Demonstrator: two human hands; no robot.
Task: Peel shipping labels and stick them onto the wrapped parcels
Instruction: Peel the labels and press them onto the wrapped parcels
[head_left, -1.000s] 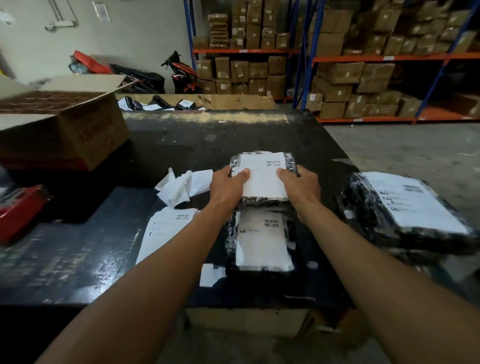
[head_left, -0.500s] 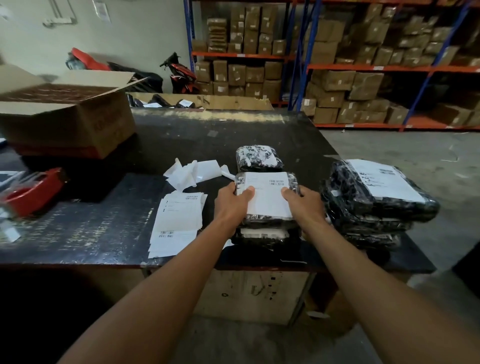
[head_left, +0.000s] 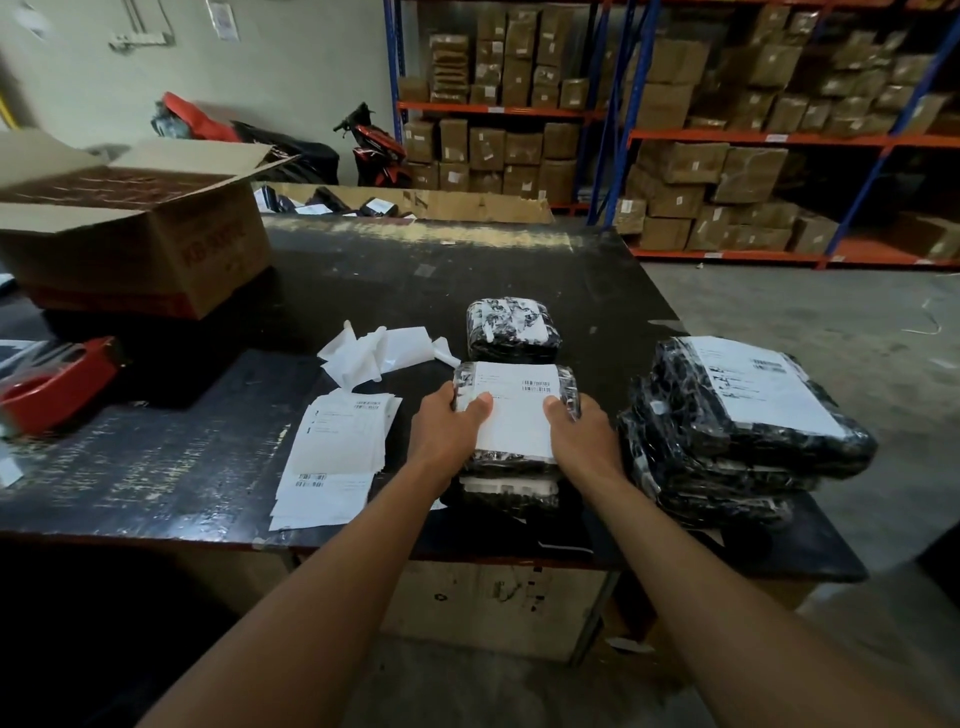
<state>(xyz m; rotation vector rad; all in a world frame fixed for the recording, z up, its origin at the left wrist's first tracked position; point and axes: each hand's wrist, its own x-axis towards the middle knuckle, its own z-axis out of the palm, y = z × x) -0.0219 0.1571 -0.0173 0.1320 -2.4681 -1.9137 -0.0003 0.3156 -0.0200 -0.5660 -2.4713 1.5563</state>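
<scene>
A black-wrapped parcel (head_left: 569, 387) with a white shipping label (head_left: 517, 413) on top lies on another labelled parcel (head_left: 511, 488) near the table's front edge. My left hand (head_left: 449, 428) grips its left side, thumb pressed on the label. On the right side my right hand (head_left: 584, 439) holds it the same way. Behind it lies an unlabelled wrapped parcel (head_left: 511, 330). A stack of unpeeled labels (head_left: 337, 447) sits just left of my left hand. To the right stands a pile of labelled parcels (head_left: 737, 421).
Crumpled label backing (head_left: 374, 351) lies behind the label stack. A red tape dispenser (head_left: 57, 384) and an open cardboard box (head_left: 130, 228) are at the left of the black table (head_left: 415, 275). Shelves of boxes (head_left: 701, 145) and a motorbike (head_left: 374, 148) stand beyond.
The view has pulled back and up from the table. The labelled parcel in my hands came toward me onto the nearer parcel, uncovering the unlabelled one behind. Both hands keep their hold.
</scene>
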